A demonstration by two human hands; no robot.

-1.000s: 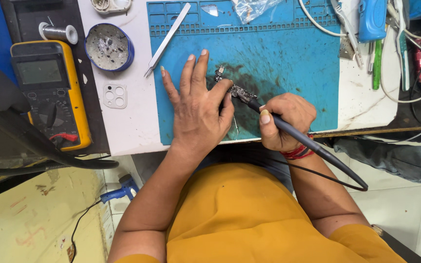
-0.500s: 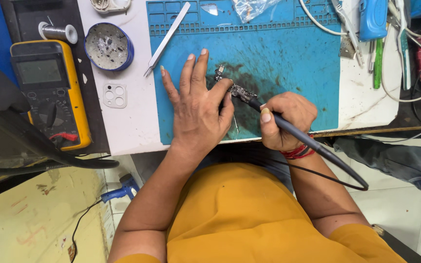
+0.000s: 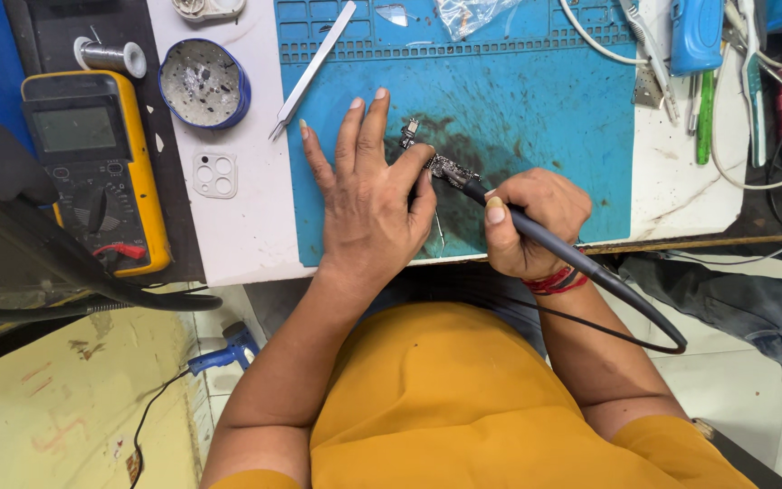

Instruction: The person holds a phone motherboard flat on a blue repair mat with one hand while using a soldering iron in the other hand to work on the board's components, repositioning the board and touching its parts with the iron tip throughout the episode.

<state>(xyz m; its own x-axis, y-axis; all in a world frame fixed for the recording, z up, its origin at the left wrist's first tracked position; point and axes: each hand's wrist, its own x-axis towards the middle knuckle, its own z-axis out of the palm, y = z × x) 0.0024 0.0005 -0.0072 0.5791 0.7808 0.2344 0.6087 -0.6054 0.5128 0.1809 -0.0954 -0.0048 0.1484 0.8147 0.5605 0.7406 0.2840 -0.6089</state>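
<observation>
Gripping the black soldering iron (image 3: 545,237) like a pen, the right hand (image 3: 531,222) holds its tip on the small circuit board (image 3: 441,166), which the left hand (image 3: 368,195) pins flat to the stained blue work mat (image 3: 554,118) with fingers spread. With the left thumb touching the board just beside the hot tip, a slip could burn it or bridge solder. Beyond lie tweezers (image 3: 314,68) and 1 flux tin (image 3: 203,83); compared with 0.5 s ago, both hands sit unchanged.

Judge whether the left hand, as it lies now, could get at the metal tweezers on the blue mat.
Probably yes. The left hand lies flat on the blue mat, holding down the small circuit board. The tweezers lie just beyond its fingertips with nothing between, though reaching would mean letting go of the board.
</observation>
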